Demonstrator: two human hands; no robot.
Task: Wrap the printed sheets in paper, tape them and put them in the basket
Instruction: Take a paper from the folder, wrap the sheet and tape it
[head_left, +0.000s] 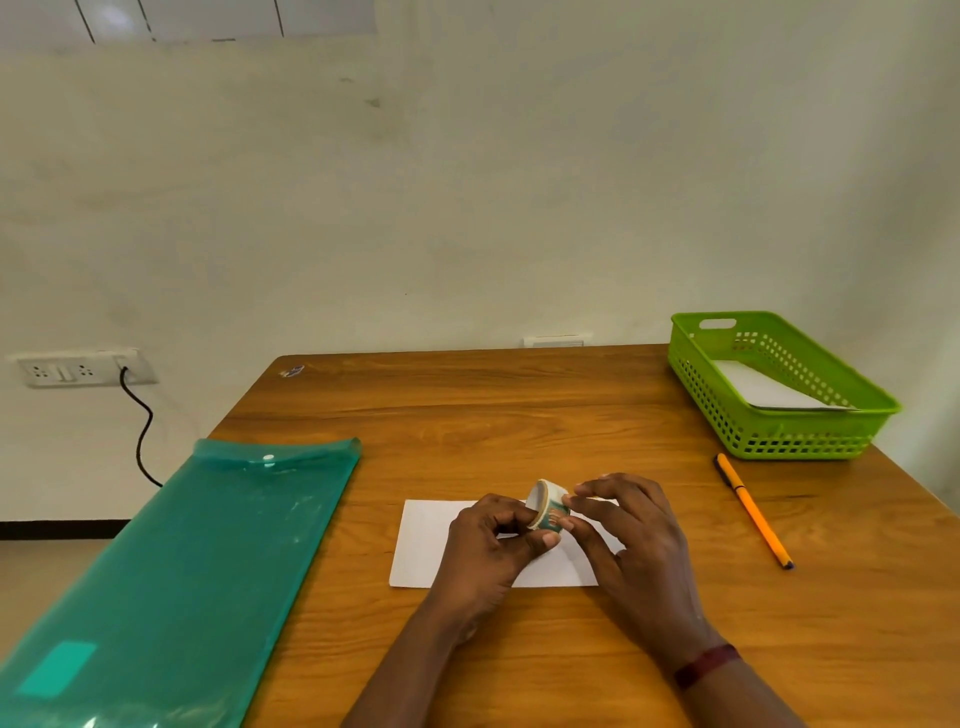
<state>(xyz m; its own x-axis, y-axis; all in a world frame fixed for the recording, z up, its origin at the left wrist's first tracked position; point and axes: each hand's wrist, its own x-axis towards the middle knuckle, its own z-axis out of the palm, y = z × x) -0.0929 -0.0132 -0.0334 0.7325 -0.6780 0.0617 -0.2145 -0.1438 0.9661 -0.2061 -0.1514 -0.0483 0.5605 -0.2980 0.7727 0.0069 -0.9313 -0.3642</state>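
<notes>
Over the middle of the wooden counter (493, 415) the person holds a small roll of tape (548, 512) in both hands, lifted a little above a white wrapped packet (426, 545) that lies flat on the wood just beneath. The left hand (488, 540) has its fingers (545, 540) curled round the near side of the roll, thumb pressed against the rim. The right hand (634, 535) comes in from the other side, and its fingers (592, 491) pinch the roll's outer face between forefinger and thumb while the rest spread loosely over the packet. I cannot tell whether any tape is peeled free. A dark red band (706, 665) sits on the right wrist. At the far right corner stands a green basket (810, 447) with a white packet (763, 387) already lying inside it. An orange pen (753, 512) lies between the basket and the hands, well apart from both. A long teal plastic folder (208, 571) lies along the left edge, and behind it a black cable (143, 436) hangs from a wall socket (67, 370).
</notes>
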